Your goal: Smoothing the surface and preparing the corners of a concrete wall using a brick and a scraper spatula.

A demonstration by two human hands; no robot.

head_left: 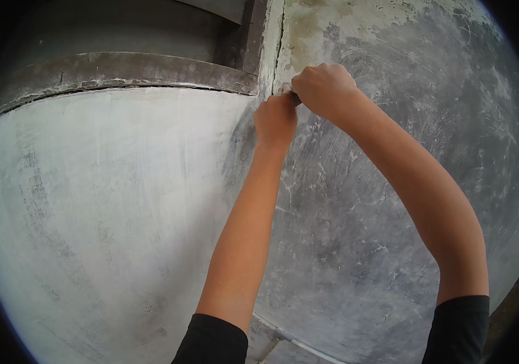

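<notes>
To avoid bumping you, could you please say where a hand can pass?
Free: white wall below the brown ledge, left of the left forearm; grey wall between it and the right forearm. Crowded: near the crack, where left hand and right hand are close.

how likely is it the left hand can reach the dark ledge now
Probably yes: the dark ledge ends just up and left of the left hand, with nothing visible between, though that hand seems closed on a dark object.
</notes>
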